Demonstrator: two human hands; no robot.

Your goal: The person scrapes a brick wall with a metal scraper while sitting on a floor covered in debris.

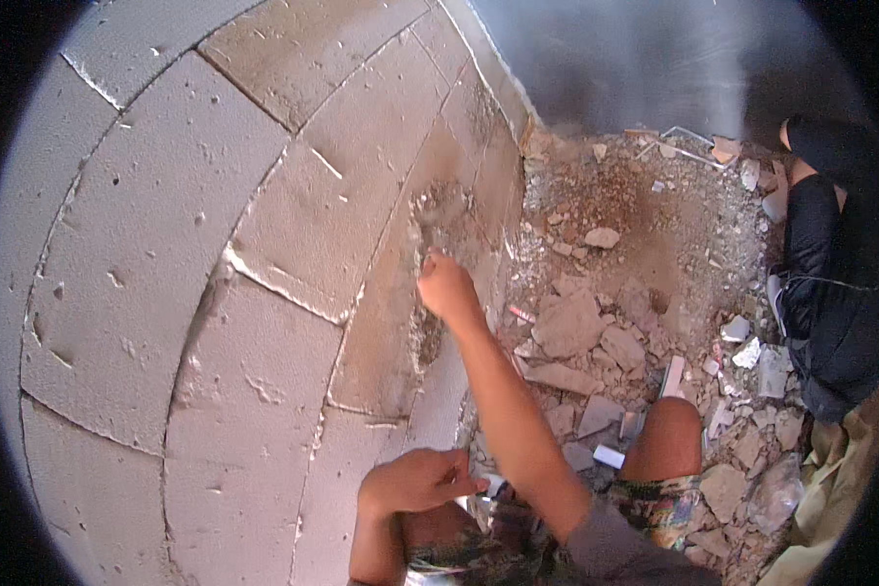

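Observation:
My right hand (446, 284) reaches forward to the block wall (230, 371) on the left. Its fingers are closed beside a rough, chipped groove (430, 337) that runs up the wall. Whatever they grip, if anything, is hidden by the hand. Nearer to me, my left hand (415, 481) hangs bent at the wrist over my thigh, low by the wall. Its thumb and fingers look slightly apart, with nothing plainly held, though some of the fingers are hidden.
Broken plaster and rubble (568, 322) cover the floor on the right. Dark clothing (830, 264) lies or hangs at the right edge, near a pale cloth sheet (830, 493). A smooth grey surface (645, 68) stands at the back. My bare knee (666, 435) rises above the debris.

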